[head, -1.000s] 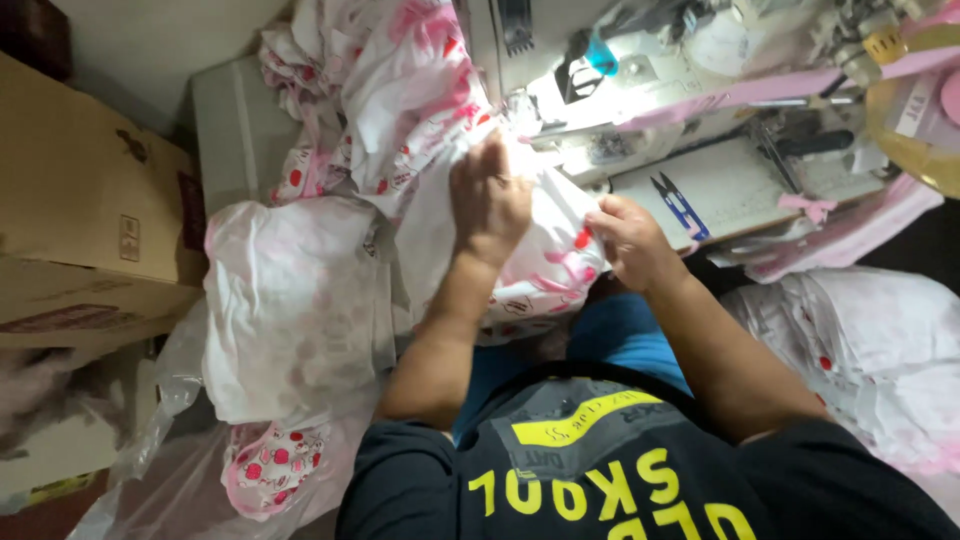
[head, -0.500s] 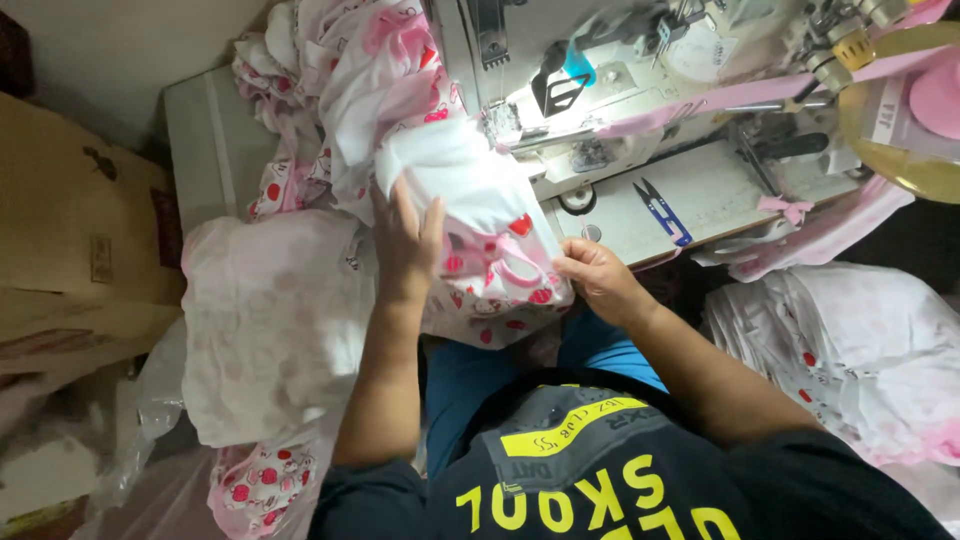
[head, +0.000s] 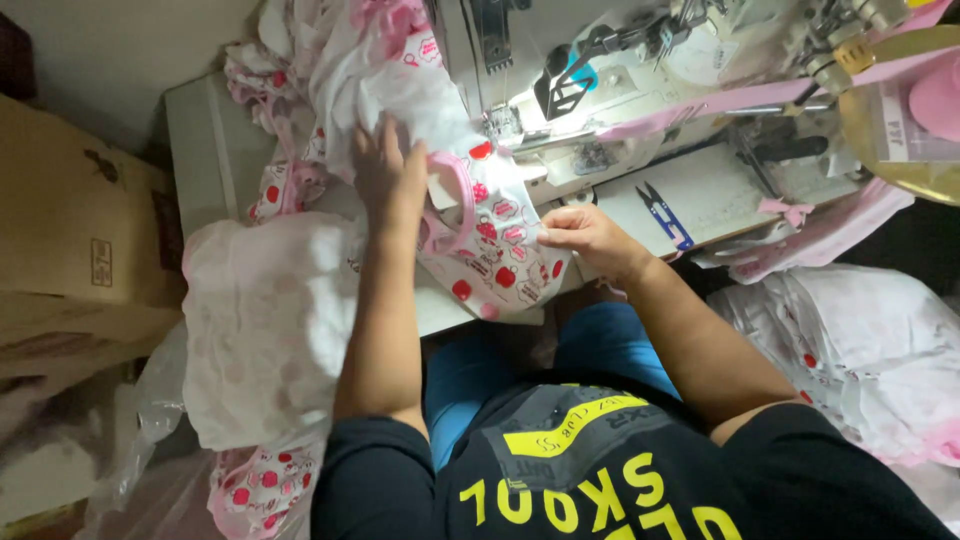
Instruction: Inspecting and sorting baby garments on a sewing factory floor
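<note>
The printed cloth (head: 495,250), white with red and pink shapes and a pink trim, lay on the sewing table (head: 215,140), just at six o'clock from the machine's needle (head: 500,125). The left hand (head: 388,175) rested flat on it, fingers spread and unclenched, pressing its nine o'clock side. The right hand (head: 580,232) pinched the cloth's three o'clock edge between thumb and fingers. The sewing machine (head: 620,80) stood at twelve o'clock, lit at the needle. Blue snips (head: 665,215) lay on a white plate at three o'clock from the right hand, well apart from the cloth. A full plastic bag (head: 265,320) sat at eight o'clock beside the left forearm, cardboard boxes (head: 75,240) farther at nine, another bag of cloth (head: 860,350) at four.
</note>
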